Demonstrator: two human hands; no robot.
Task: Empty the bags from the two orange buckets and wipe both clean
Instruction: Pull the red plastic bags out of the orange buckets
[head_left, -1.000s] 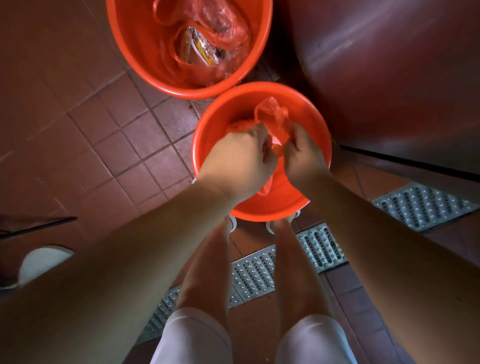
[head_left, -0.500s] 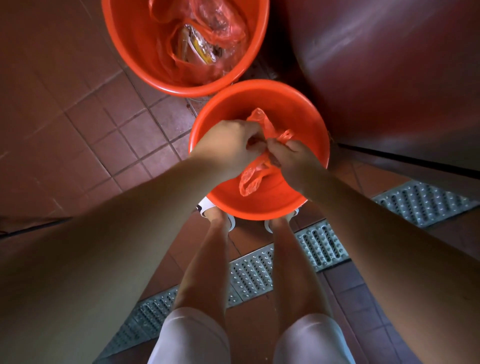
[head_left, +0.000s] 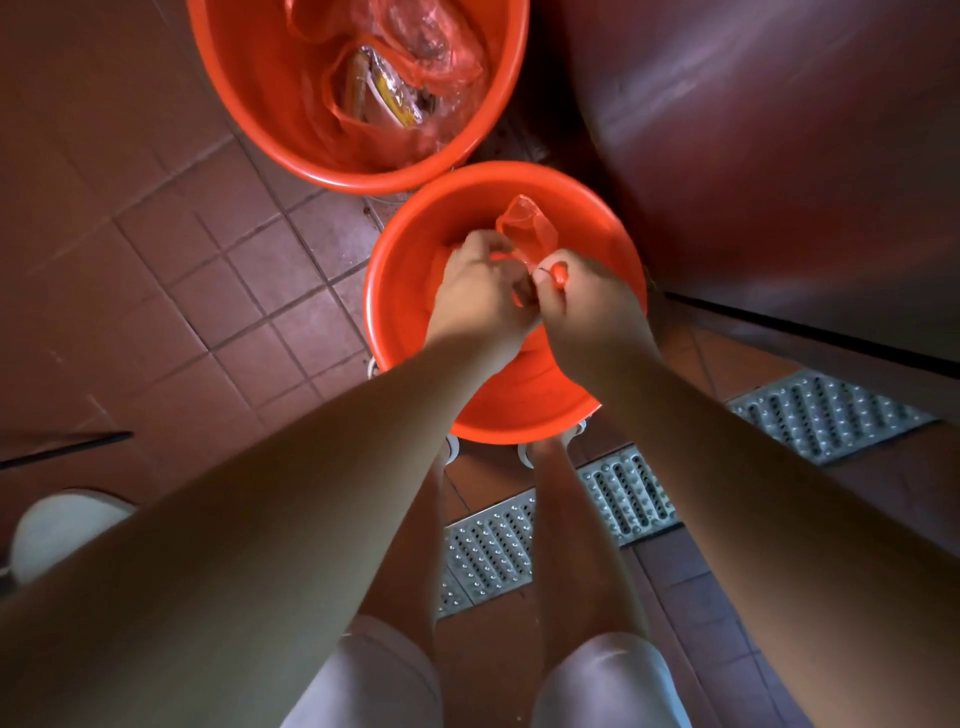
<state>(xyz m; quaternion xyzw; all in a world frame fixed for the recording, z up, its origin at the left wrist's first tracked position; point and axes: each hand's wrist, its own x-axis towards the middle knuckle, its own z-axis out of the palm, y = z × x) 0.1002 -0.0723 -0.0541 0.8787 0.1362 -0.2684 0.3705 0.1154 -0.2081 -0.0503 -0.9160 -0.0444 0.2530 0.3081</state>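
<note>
Seen from above, a person stands on a tiled floor (head_left: 171, 291) with both arms reaching down into the nearer orange bucket (head_left: 395, 332), which sits just in front of the feet, its near rim overlapping the white shoe tips. The left hand (head_left: 480, 291) and the right hand (head_left: 587, 306) meet over the middle of this bucket, knuckles almost touching, each pinching part of one thin orange plastic bag (head_left: 527, 228); both are closed on the film, none lies slack. Holding the bag from two sides over the bucket's mouth probably serves to gather or knot it, so that whatever it carries stays contained as it comes out. The bag is translucent, crumpled and nearly the colour of the bucket wall, so its lower part cannot be made out; a loose puffed corner stands up beyond the fingers. The farther orange bucket (head_left: 244, 104) stands just beyond the first, rims close or touching, and holds a heap of reddish bags (head_left: 415, 57), one showing a yellow and silver packet (head_left: 387, 96) through the plastic. That bucket appears untouched; wiping has evidently not begun, and no cloth is visible. A perforated metal drain grate (head_left: 826, 415) crosses the floor beside the person's legs, and a dark reddish panel (head_left: 779, 156) rises at the right.
</note>
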